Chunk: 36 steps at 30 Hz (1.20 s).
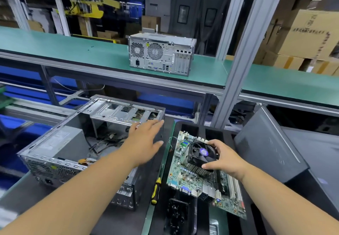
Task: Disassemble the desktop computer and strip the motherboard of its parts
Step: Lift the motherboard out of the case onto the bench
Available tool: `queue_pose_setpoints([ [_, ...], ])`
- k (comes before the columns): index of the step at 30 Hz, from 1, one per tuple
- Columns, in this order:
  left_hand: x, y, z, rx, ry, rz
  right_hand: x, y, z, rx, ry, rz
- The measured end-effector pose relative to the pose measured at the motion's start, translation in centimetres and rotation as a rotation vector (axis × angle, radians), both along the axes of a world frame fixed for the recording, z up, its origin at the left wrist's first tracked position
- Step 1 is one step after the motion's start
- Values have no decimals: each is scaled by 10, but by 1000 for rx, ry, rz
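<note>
An opened desktop case (60, 143) lies on its side at the left, with its power supply (62, 141) and loose cables (104, 143) inside. My left hand (145, 141) hovers flat over the case's right edge, fingers spread, holding nothing. To the right, the green motherboard (185, 176) rests tilted on a black tray (189, 127). My right hand (223, 159) grips the black cooler fan (201, 154) and its finned heatsink on the board.
A yellow-handled screwdriver (156, 189) lies between case and tray. A black side panel (271, 148) leans at the right. A second desktop tower (161, 53) stands on the green shelf above. A metal post (238, 73) rises behind the tray.
</note>
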State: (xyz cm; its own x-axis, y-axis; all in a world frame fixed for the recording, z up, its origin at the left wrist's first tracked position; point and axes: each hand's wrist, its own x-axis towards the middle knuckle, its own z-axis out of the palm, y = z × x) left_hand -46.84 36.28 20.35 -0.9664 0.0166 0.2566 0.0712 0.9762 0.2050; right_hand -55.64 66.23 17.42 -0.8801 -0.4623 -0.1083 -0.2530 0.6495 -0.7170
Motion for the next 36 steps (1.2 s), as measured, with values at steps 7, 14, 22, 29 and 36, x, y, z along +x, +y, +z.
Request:
queue_pose_setpoints([
  [7,2,27,-7,-26,-33,-136,-2,29,-31,192,-22,-10],
  [14,2,29,-14,-38,-65,-147,3,46,-59,361,-78,60],
  [22,6,24,-17,-48,-113,-174,0,40,-52,460,-120,104],
  [29,14,0,-17,-41,-79,-190,3,-20,-12,226,-124,60],
  [36,13,-66,-23,93,-36,-23,22,-107,7,41,20,3],
])
